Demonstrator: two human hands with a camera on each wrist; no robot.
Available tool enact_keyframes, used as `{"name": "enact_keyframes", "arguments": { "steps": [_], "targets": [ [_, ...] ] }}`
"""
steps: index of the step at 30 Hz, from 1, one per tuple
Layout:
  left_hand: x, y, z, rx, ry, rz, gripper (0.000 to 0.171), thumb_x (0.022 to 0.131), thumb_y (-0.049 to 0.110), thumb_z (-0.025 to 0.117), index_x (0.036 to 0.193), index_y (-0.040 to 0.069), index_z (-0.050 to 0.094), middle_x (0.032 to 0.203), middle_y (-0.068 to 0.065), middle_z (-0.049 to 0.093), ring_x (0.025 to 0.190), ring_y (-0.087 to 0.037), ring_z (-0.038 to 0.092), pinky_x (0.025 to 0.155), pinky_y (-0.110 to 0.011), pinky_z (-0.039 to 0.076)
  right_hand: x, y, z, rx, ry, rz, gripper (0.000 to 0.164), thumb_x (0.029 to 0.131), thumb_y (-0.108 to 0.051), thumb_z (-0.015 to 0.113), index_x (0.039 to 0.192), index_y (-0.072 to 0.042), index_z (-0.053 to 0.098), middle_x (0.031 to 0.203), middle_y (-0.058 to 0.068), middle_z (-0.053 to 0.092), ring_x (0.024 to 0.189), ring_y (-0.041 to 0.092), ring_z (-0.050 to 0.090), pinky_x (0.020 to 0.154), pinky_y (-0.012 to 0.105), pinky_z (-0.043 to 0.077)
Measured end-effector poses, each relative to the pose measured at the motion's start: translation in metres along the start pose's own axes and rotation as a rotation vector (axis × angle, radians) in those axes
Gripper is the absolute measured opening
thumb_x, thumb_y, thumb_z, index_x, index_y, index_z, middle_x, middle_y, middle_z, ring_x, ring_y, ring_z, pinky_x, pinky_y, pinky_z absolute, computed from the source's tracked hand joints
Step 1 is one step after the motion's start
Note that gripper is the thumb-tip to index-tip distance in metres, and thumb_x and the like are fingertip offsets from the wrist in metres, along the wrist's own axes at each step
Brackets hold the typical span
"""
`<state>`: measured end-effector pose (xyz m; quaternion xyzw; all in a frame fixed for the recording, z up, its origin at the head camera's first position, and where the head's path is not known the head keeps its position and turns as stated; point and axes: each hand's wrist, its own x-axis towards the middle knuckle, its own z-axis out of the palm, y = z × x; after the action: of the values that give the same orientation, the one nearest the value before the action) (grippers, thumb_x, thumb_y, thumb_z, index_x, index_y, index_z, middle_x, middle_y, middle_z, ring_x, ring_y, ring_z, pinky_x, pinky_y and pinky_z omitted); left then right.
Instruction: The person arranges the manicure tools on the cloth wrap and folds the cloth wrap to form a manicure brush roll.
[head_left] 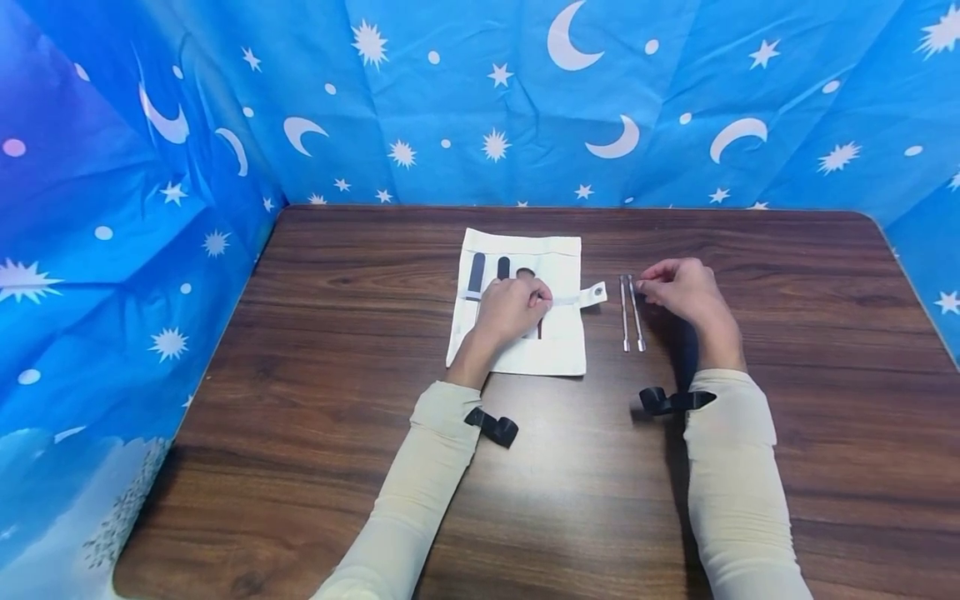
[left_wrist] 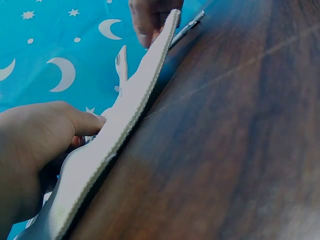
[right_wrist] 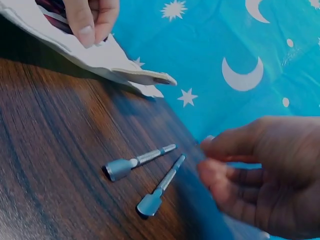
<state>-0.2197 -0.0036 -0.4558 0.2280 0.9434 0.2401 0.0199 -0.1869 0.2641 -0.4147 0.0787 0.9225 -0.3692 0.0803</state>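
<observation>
A white fabric tool pouch (head_left: 525,360) lies unfolded on the table, its snap strap (head_left: 594,295) pointing right. My left hand (head_left: 512,310) is over its middle, thumb and curled fingertips pinching at the cross band; in the right wrist view the thumb (right_wrist: 86,35) meets the fingers there. Two slim metal cuticle pushers, a left one (head_left: 624,312) and a right one (head_left: 636,312), lie side by side right of the strap, with flat, wide ends and knurled handles. Beside their far ends, my right hand (head_left: 686,292) has loosely bent fingers, with nothing visible between thumb and fingertips.
Under the pouch's band sit a dark grey flat strip (head_left: 477,273) and a black round-topped piece (head_left: 504,267); other tools are partly covered by the left hand. The wooden table (head_left: 337,333) meets a blue star-and-moon cloth (head_left: 465,100) behind.
</observation>
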Motion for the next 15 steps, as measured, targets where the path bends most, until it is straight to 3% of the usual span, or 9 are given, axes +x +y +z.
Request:
{"name": "enact_keyframes", "arguments": {
  "steps": [4,11,15],
  "targets": [
    [0.000,-0.002,0.001,0.003,0.012,0.003,0.014,0.098,0.030,0.064,0.097,0.023,0.076,0.068,0.011,0.054,0.068,-0.009,0.054,0.088,-0.034,0.047,0.001,-0.005,0.001,-0.098,-0.043,0.066,0.031,0.091,-0.025,0.071,0.109,0.000,0.069,0.085,0.009,0.071,0.082,0.023,0.062,0.070,0.030,0.043],
    [0.000,-0.002,0.002,0.003,0.014,0.009,0.013,0.098,0.029,0.064,0.097,0.023,0.076,0.069,0.011,0.054,0.067,-0.009,0.054,0.085,-0.034,0.046,0.002,-0.012,0.007,-0.139,-0.001,0.112,0.022,0.085,-0.020,0.072,0.097,-0.002,0.069,0.079,0.008,0.067,0.088,0.032,0.059,0.071,0.034,0.041],
    [0.000,-0.002,0.002,-0.002,0.013,0.006,0.013,0.098,0.029,0.064,0.097,0.024,0.076,0.069,0.011,0.054,0.067,-0.009,0.053,0.086,-0.034,0.046,0.002,-0.015,0.010,-0.153,0.027,0.137,0.020,0.085,-0.022,0.071,0.092,-0.003,0.070,0.085,0.011,0.067,0.094,0.035,0.056,0.078,0.042,0.043]
  ]
}}
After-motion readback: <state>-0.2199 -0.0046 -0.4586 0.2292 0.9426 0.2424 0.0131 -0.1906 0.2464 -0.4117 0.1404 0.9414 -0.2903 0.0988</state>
